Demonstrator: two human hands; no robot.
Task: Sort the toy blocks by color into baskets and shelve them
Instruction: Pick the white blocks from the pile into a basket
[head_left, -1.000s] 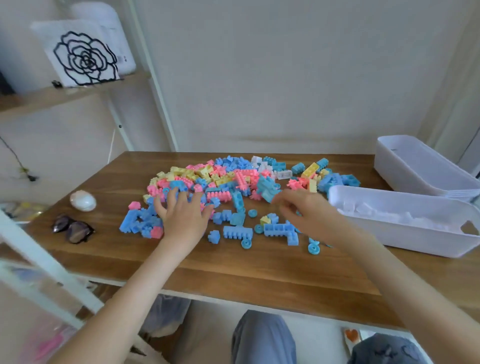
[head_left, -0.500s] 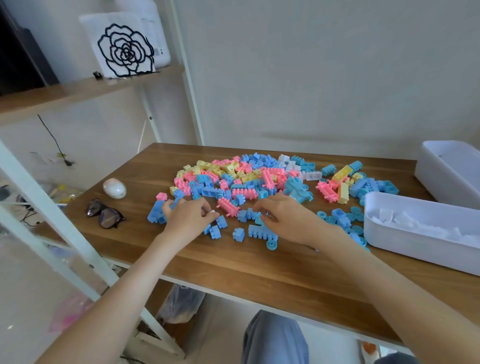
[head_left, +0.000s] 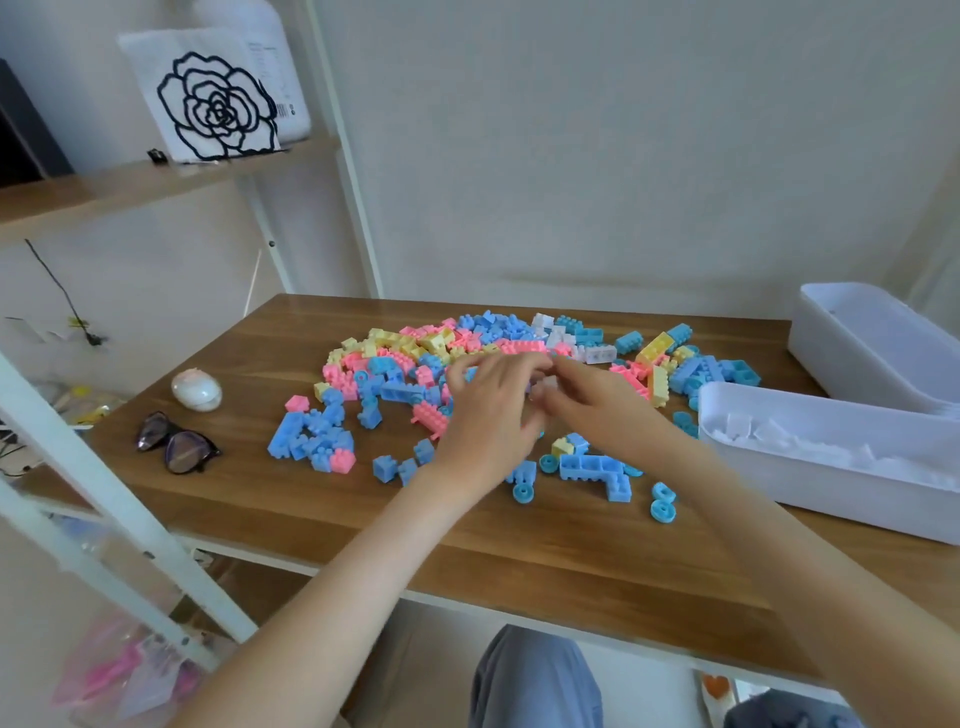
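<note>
At the far left a wooden wall shelf (head_left: 130, 179) carries a white card with a black line-drawn rose (head_left: 215, 104); below it, on the left end of the brown wooden table (head_left: 519, 545), a white egg-shaped object (head_left: 197, 389) lies just behind a pair of dark-framed glasses (head_left: 176, 441). Right of these, a heap of pastel plastic toy blocks (head_left: 415, 358) in blue, pink, yellow and white spreads across the middle of the table, with a loose blue-and-pink cluster (head_left: 311, 441) at its near left edge. The left hand (head_left: 493, 415) hovers over the heap with its fingers bent toward the right hand (head_left: 602, 410); the 2 sets of fingertips meet over a small white block (head_left: 545, 387); the right hand's thumb and fingers pinch it, while motion blur hides whether the left hand grips it or only touches it. Just in front of the hands lie a blue L-shaped block assembly (head_left: 597, 470) and, further right, 2 blue wheel pieces (head_left: 662, 504). Beside these stands the near white plastic basket (head_left: 831, 493), which holds only white blocks (head_left: 779, 441); the far white plastic basket (head_left: 852, 366) sits behind it by the table's right back corner, and its contents cannot be seen.
</note>
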